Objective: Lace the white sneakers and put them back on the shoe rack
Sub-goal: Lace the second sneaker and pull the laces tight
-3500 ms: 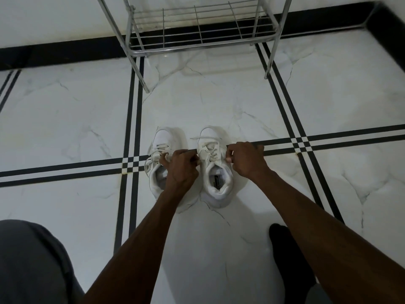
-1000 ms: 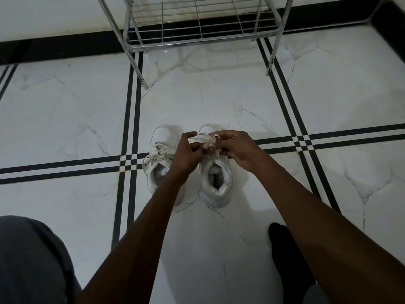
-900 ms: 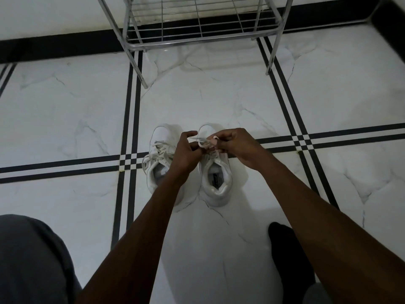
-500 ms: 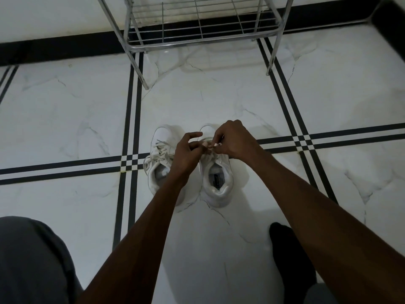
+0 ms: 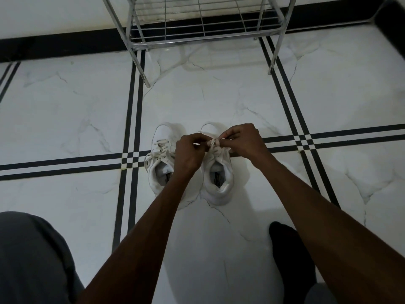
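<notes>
Two white sneakers stand side by side on the marble floor, toes pointing away from me. The left sneaker (image 5: 161, 163) has loose laces lying over its tongue. Above the tongue of the right sneaker (image 5: 218, 178), my left hand (image 5: 188, 153) and my right hand (image 5: 242, 139) each pinch an end of its white lace (image 5: 213, 143), meeting at a small knot or loop between my fingertips. The toe of the right sneaker is partly hidden behind my hands.
A metal wire shoe rack (image 5: 203, 20) stands at the top against the wall, its lowest shelf bare. My foot in a black sock (image 5: 289, 260) rests at the lower right, and my grey-trousered knee (image 5: 28, 260) fills the lower left. Black stripes cross the white floor.
Earlier my hands were spread apart pulling the lace ends sideways. They have since come together over the right sneaker's tongue and are working the lace between the fingertips.
</notes>
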